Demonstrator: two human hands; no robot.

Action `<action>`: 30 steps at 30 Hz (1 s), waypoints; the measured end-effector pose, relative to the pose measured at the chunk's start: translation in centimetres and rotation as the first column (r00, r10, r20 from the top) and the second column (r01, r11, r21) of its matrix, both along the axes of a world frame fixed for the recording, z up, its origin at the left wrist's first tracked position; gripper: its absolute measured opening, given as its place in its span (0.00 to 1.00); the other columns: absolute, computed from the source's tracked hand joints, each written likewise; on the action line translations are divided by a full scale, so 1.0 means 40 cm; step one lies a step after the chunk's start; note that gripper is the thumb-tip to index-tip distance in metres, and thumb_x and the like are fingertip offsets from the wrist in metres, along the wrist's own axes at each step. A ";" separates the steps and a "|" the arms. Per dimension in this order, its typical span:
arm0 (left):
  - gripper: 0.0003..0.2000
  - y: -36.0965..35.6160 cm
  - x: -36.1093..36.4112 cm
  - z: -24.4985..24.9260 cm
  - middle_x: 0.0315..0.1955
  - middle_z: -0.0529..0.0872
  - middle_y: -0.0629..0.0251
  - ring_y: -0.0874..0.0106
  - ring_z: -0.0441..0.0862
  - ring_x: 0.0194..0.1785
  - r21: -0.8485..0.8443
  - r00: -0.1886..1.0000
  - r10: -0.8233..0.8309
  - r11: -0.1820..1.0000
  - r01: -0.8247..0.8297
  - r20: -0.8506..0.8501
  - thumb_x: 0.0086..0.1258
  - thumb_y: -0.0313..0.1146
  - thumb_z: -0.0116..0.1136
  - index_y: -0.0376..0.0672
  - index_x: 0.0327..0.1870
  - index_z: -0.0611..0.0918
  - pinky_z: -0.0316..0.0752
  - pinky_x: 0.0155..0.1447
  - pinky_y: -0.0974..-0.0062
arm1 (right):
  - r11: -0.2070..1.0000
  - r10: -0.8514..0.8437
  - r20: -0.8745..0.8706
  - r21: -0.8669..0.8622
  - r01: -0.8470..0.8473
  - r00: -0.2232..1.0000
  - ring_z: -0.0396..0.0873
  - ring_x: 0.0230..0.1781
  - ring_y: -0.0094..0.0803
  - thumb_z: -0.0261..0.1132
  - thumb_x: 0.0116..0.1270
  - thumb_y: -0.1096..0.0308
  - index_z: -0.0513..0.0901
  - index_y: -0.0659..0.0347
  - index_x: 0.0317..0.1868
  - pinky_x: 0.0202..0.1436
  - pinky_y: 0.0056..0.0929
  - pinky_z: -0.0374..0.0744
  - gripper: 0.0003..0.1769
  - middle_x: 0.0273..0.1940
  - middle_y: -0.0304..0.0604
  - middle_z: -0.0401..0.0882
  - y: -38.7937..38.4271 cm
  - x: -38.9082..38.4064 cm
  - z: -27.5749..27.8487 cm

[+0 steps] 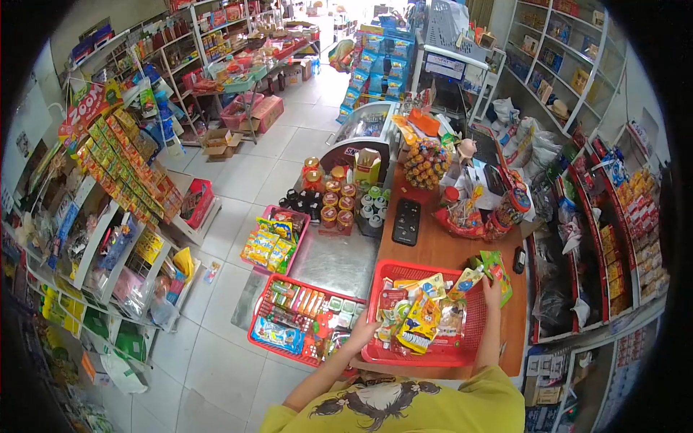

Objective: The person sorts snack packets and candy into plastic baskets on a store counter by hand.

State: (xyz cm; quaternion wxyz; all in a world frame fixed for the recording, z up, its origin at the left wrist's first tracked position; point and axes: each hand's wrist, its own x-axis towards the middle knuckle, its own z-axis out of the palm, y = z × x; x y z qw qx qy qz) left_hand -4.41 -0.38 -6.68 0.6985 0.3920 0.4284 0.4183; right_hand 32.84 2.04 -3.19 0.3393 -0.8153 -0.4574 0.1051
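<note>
A red plastic basket (468, 333) filled with snack packets sits on the brown counter before me. My left hand (364, 332) is closed on the basket's left rim. A yellow snack packet (419, 323) lies on top of the pile in the basket, among smaller colourful packets. At the basket's right side, my right hand (492, 293) is closed on a green snack packet (497, 268). Close to its fingers, a smaller yellow-green packet (465, 282) hangs over the basket's far right corner.
A second red basket (254, 330) of sweets and a pink basket (300, 247) of yellow packets stand at left. Several lidded jars (329, 216) stand behind them. On the counter lies a black tray (406, 222); shelves (613, 238) line the right.
</note>
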 end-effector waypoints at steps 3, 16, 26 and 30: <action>0.20 -0.004 -0.001 -0.005 0.38 0.74 0.59 0.72 0.72 0.41 0.002 0.999 -0.005 1.000 0.005 -0.034 0.50 0.23 0.48 0.34 0.48 0.65 0.66 0.46 0.78 | 0.998 0.006 -0.020 0.067 -0.005 1.000 0.71 0.43 0.37 0.57 0.53 0.60 0.68 0.69 0.46 0.46 0.27 0.67 0.24 0.40 0.53 0.72 -0.001 0.016 -0.033; 0.21 0.002 0.004 -0.016 0.39 0.75 0.59 0.72 0.73 0.41 0.024 0.999 -0.009 1.000 0.008 0.032 0.50 0.21 0.48 0.34 0.49 0.65 0.67 0.46 0.77 | 0.994 0.071 -0.117 0.093 -0.061 0.991 0.71 0.42 0.32 0.64 0.46 0.65 0.66 0.70 0.48 0.46 0.25 0.68 0.30 0.42 0.48 0.71 0.004 0.035 -0.042; 0.20 -0.001 0.005 -0.027 0.38 0.75 0.59 0.72 0.72 0.41 -0.011 0.999 0.018 1.000 -0.017 0.029 0.48 0.24 0.51 0.35 0.47 0.67 0.65 0.46 0.78 | 0.996 0.050 -0.052 0.079 -0.046 0.997 0.70 0.43 0.29 0.61 0.50 0.64 0.67 0.70 0.48 0.46 0.23 0.67 0.26 0.42 0.47 0.71 0.000 0.029 -0.032; 0.21 0.003 0.003 -0.016 0.40 0.74 0.59 0.72 0.72 0.42 0.003 1.000 -0.009 1.000 0.009 0.010 0.50 0.22 0.49 0.34 0.49 0.64 0.66 0.47 0.78 | 0.994 0.033 -0.082 0.106 -0.024 0.996 0.70 0.43 0.35 0.57 0.53 0.58 0.69 0.70 0.46 0.47 0.26 0.67 0.25 0.41 0.52 0.72 0.008 0.035 -0.043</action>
